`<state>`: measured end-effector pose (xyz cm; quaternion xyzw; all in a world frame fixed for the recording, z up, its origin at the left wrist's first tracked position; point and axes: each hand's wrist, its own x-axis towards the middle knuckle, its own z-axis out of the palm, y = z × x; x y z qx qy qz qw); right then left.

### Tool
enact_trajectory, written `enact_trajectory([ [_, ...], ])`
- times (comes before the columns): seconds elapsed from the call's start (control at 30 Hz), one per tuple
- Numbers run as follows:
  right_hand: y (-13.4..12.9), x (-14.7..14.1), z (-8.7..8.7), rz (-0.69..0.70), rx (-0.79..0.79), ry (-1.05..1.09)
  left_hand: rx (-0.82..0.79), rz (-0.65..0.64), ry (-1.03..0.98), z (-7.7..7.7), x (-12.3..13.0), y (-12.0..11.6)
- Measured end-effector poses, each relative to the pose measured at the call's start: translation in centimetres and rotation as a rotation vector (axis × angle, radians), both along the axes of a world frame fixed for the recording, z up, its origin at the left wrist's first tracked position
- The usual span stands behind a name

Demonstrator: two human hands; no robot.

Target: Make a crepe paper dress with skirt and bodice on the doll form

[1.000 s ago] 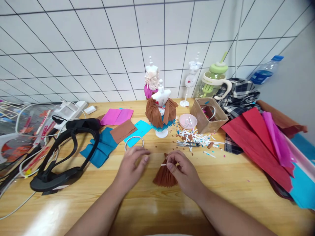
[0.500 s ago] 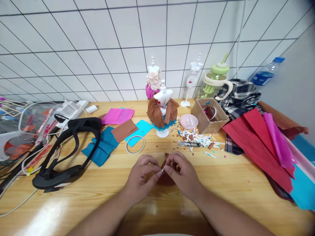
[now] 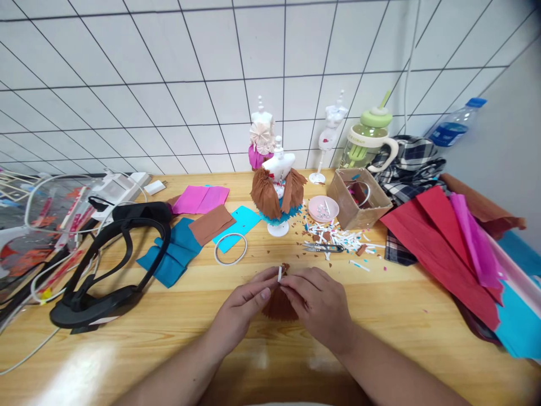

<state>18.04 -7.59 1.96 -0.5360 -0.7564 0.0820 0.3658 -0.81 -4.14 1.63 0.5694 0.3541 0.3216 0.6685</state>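
A small white strip point(image 3: 279, 274) stands upright where my two hands meet at the middle of the table. My left hand point(image 3: 244, 303) has its fingers bent against the strip from the left, the thumb lying along the index finger. My right hand point(image 3: 321, 299) pinches at the strip's lower end with thumb and fingertips. Under and behind the fingers is a brown crepe paper piece point(image 3: 279, 307), fanned at the bottom with a gathered top; my fingers hide its middle. Thread snips point(image 3: 323, 247) lie just beyond, beside a heap of white paper scraps point(image 3: 350, 237).
A small dress form point(image 3: 279, 169) in brown and blue crepe paper stands ahead, others behind it. At left are a white ring point(image 3: 230, 249), folded paper point(image 3: 213, 223) and a black headset point(image 3: 114, 270). A pink dish point(image 3: 323, 209), cardboard box point(image 3: 359, 197) and red paper point(image 3: 448, 254) lie right.
My fingers have shifted, and the white strip now points upward above them. The right hand's fingers have closed in lower, and more of the brown paper's fanned edge shows.
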Motion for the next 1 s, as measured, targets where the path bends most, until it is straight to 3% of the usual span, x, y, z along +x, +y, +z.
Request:
enact_trajectory([
  [0.1,0.0,0.0,0.0,-0.023,-0.013,-0.047,0.103,-0.025,0.09,0.0,-0.1,-0.1],
  [0.27,0.2,-0.2,0.0,-0.031,-0.071,-0.065,0.475,0.004,0.31,0.4,0.0,-0.3],
  [0.47,0.3,-0.9,-0.2,0.002,-0.393,0.362,0.748,0.036,0.484,0.9,0.2,0.1],
  [0.57,0.2,-1.3,-0.4,0.023,-0.483,0.502,0.833,0.049,0.489,0.7,0.0,0.5],
  [0.67,0.2,-1.5,-0.3,0.033,-0.498,0.518,0.855,0.058,0.499,0.6,-0.2,0.7],
  [0.87,-0.1,-1.3,-0.1,0.075,-0.425,0.445,0.734,0.158,0.491,1.1,0.1,0.6],
  [1.0,-0.2,-1.2,-0.3,0.091,-0.371,0.419,0.671,0.16,0.489,1.1,0.2,0.6],
])
